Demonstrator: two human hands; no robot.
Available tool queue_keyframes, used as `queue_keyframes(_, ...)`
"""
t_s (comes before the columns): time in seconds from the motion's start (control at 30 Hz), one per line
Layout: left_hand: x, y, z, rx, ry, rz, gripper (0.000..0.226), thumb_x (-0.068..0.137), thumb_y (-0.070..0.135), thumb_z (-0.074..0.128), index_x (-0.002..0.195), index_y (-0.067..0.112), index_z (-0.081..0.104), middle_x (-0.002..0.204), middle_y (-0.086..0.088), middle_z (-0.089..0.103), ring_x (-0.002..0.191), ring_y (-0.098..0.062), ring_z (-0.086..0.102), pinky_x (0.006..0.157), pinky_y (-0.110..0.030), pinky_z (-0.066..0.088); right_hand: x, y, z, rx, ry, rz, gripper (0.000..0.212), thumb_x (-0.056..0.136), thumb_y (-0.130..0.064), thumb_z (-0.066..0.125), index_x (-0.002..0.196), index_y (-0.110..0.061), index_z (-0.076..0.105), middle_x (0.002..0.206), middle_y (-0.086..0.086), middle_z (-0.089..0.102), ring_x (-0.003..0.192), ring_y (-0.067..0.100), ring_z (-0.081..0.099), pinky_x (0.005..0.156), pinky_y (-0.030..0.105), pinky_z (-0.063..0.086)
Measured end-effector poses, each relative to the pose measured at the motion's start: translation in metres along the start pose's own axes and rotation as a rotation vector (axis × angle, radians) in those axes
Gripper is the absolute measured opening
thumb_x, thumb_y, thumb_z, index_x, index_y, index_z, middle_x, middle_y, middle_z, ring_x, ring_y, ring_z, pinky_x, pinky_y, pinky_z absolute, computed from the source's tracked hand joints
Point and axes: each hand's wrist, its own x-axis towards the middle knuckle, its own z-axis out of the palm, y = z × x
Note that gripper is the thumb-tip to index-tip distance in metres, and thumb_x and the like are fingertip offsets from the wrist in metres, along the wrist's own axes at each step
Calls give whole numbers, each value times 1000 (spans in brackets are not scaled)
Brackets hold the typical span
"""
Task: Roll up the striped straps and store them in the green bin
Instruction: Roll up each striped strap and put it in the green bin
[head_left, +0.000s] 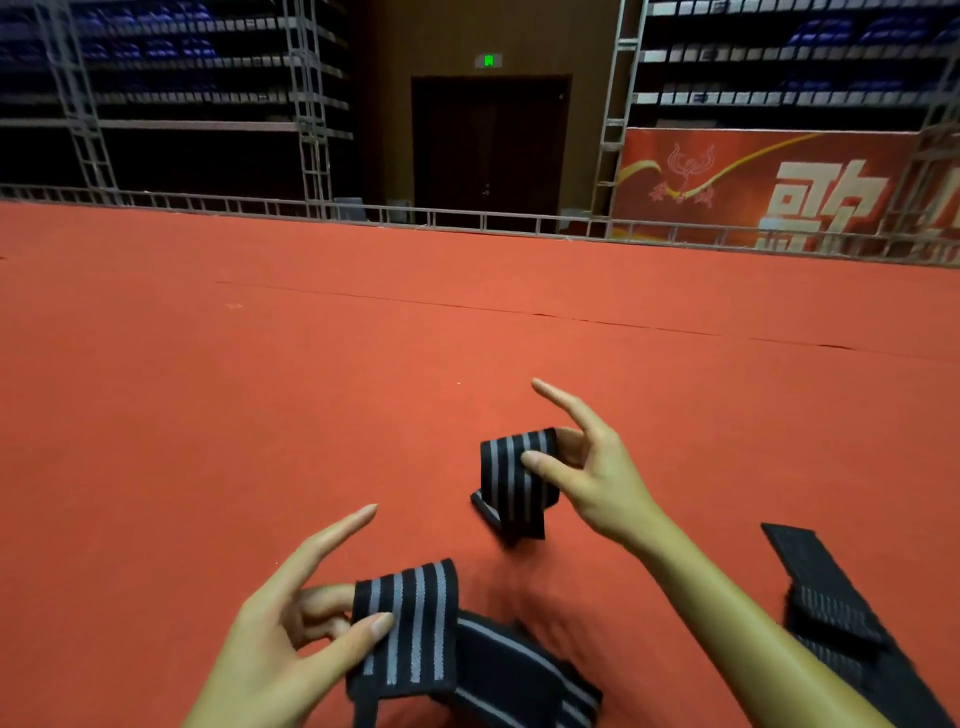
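Note:
My left hand (291, 623) pinches one end of a black strap with grey stripes (410, 629) between thumb and fingers, its index finger stretched forward. The rest of that strap trails down to the right in a loose heap on the red floor. My right hand (587, 467) pinches another striped strap (514, 478), folded over and hanging, with its lower end near the floor. The index finger of that hand points up and left. A third black striped strap (826, 608) lies flat at the lower right, beside my right forearm. No green bin is in view.
A wide red carpet (363, 338) stretches ahead to a low metal railing (467, 218). Beyond it stand metal scaffolding, tiers of seats, a dark double door (488, 150) and a red banner (769, 187) at the right.

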Motion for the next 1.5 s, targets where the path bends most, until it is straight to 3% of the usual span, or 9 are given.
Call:
queue_keyframes(0.07, -1, 9, 5, -14, 31, 8, 76, 79, 15, 84, 133, 64, 62, 95, -16, 82, 67, -20, 58, 77, -32, 59, 1, -23, -12, 13, 28, 0, 67, 101, -9, 74, 151, -48, 52, 82, 15, 67, 80, 19, 65, 79, 41, 58)
queue_keyframes(0.13, 1, 16, 9, -6, 72, 40, 73, 81, 16, 83, 133, 62, 63, 98, -13, 83, 70, -21, 59, 84, -41, 60, 0, -42, -24, 43, 62, 2, 63, 100, -8, 74, 149, -44, 55, 100, 20, 75, 93, 23, 74, 87, 42, 63)
queue_keyframes(0.27, 4, 32, 17, -18, 157, 99, 68, 85, 14, 81, 136, 56, 64, 98, -11, 83, 76, -32, 72, 92, -50, 63, -5, -79, -47, 186, 80, 77, 66, 101, -3, 72, 153, -38, 50, 105, 22, 78, 93, 21, 73, 86, 47, 62)
queue_keyframes(0.33, 4, 43, 23, -42, 185, 125, 67, 87, 13, 81, 139, 51, 63, 97, -10, 84, 85, -40, 78, 90, -47, 63, -10, -95, -58, 217, 98, 105, 69, 102, -3, 70, 156, -38, 46, 113, 24, 77, 95, 24, 74, 90, 56, 62)
queue_keyframes(0.47, 8, 64, 37, -85, 210, 179, 61, 90, 8, 80, 138, 43, 67, 98, -7, 84, 85, -27, 76, 80, -26, 65, -23, -123, -81, 264, 153, 125, 73, 103, -1, 68, 162, -34, 39, 115, 21, 79, 98, 24, 76, 91, 57, 64)
queue_keyframes(0.67, 14, 96, 59, -141, 146, 218, 61, 92, 3, 79, 140, 37, 66, 103, -6, 84, 91, -19, 80, 85, -25, 64, -48, -154, -102, 297, 173, 127, 76, 102, -1, 68, 162, -35, 39, 119, 25, 76, 99, 26, 75, 91, 62, 62)
queue_keyframes(1.07, 35, 145, 87, -216, 65, 235, 53, 95, 2, 77, 141, 27, 67, 105, -10, 84, 92, -20, 80, 85, -31, 66, -83, -178, -127, 390, 194, 161, 73, 100, 0, 71, 162, -22, 40, 115, 19, 79, 99, 29, 78, 77, 45, 66)
queue_keyframes(1.2, 42, 153, 94, -253, 73, 208, 49, 95, 0, 77, 138, 23, 69, 101, -11, 84, 85, -18, 79, 74, -26, 64, -91, -182, -129, 445, 224, 167, 71, 99, 3, 70, 160, -21, 44, 107, 17, 81, 92, 26, 79, 73, 38, 65)
queue_keyframes(1.5, 48, 163, 105, -268, 55, 197, 48, 95, 0, 76, 138, 20, 69, 101, -10, 84, 85, -20, 80, 75, -29, 66, -101, -190, -132, 494, 233, 175, 67, 99, 3, 69, 158, -19, 46, 110, 19, 80, 96, 28, 79, 80, 41, 66)
